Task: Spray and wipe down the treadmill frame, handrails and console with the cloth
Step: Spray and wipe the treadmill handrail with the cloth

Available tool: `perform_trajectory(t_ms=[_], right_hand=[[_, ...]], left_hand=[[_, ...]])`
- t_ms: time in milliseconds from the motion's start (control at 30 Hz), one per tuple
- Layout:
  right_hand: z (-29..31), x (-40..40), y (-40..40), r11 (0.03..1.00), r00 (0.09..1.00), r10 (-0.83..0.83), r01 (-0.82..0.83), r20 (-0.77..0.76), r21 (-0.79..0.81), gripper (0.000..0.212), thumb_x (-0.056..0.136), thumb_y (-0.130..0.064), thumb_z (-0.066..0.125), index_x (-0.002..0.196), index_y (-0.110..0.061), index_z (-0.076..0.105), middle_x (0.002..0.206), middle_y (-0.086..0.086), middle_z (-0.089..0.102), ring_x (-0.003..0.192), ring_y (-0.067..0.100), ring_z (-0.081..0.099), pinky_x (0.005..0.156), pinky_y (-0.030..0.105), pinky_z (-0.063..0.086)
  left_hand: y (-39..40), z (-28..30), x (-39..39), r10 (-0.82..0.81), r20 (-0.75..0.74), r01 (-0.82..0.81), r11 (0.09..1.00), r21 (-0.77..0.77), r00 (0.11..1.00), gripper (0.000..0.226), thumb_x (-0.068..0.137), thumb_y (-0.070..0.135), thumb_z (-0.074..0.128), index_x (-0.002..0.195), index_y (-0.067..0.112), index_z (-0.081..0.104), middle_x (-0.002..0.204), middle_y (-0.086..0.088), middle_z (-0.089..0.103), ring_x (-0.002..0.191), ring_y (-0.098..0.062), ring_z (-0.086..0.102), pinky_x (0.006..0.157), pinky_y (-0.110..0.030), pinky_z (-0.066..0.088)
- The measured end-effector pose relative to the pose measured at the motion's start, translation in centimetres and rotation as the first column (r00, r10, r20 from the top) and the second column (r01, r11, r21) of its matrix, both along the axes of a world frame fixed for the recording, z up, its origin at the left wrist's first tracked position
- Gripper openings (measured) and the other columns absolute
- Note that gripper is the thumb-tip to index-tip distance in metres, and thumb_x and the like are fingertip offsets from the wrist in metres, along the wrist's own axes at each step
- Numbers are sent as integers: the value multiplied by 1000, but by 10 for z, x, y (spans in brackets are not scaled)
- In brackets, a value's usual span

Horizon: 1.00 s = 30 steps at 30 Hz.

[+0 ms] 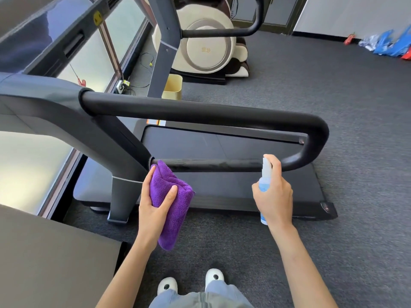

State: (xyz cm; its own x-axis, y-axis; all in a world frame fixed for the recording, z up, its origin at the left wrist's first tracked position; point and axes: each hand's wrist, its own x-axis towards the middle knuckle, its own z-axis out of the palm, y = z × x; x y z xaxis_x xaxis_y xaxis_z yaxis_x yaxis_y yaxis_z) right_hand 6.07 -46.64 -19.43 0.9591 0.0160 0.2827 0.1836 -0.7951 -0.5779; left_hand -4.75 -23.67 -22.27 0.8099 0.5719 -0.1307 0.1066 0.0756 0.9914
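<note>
A dark treadmill stands side-on in front of me, its black looped handrail [200, 112] running from the grey upright frame [120, 152] out to the right and curving back as a lower bar [211, 164]. My left hand [153, 210] grips a folded purple cloth [171, 196], whose top end touches the lower bar where it meets the upright. My right hand [274, 196] holds a small clear-and-blue spray bottle [265, 178] upright, index finger over the nozzle, just in front of the bar's right bend. The console is out of view at the left.
The treadmill deck [222, 196] lies on grey carpet. A dark panel [55, 252] fills the lower left. Beyond stand a second treadmill upright [162, 52], a beige bin [172, 86], a cream massage chair [206, 47] and blue bags [389, 44] by the far wall. My shoes [191, 282] are below.
</note>
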Motion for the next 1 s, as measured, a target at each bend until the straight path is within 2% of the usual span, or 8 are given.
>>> perform_trajectory(t_ms=[133,267,633,767,867,1000], right_hand=[[-1,1,-3,998,999,30,-29,-26,53,70,77,2,62,131,-35,38,75,2,57,65,30,48,62,31,36],[-3,-1,-2,993,1000,25,-24,-8,116,67,75,3,64,130,-30,45,76,-1,58,64,28,51,63,29,37],[-2,0,-42,993,995,-104,103,13,52,75,76,1,63,135,-38,35,78,-1,55,66,28,45,60,34,38],[-1,4,-57,991,992,-127,127,11,51,70,77,4,61,134,-29,38,76,4,56,65,32,47,60,33,35],[0,9,-61,979,989,-134,123,59,160,64,74,8,63,129,-19,47,82,1,54,64,34,49,61,30,29],[1,14,-63,977,987,-141,126,74,172,65,74,7,64,127,-25,43,78,2,55,62,32,47,61,31,32]], left_hand=[[-9,2,4,-12,6,12,1000,14,1000,76,68,60,73,137,54,42,139,23,51,125,-8,54,106,-47,45],[-14,3,4,-32,7,32,999,27,999,75,69,57,74,137,51,43,142,20,50,129,-11,52,108,-49,42],[-30,0,5,-41,-11,42,998,45,999,75,67,61,74,135,56,43,139,18,51,124,-8,54,106,-47,45],[-40,0,6,-70,9,70,996,48,997,70,73,53,76,135,55,43,135,31,51,120,2,55,102,-36,47],[-45,-2,3,-75,14,74,996,56,997,66,80,41,74,137,52,43,134,35,49,120,5,54,102,-33,46],[-46,-4,-2,-53,7,52,997,59,999,65,79,39,73,135,55,43,131,35,51,118,5,55,100,-32,47]])
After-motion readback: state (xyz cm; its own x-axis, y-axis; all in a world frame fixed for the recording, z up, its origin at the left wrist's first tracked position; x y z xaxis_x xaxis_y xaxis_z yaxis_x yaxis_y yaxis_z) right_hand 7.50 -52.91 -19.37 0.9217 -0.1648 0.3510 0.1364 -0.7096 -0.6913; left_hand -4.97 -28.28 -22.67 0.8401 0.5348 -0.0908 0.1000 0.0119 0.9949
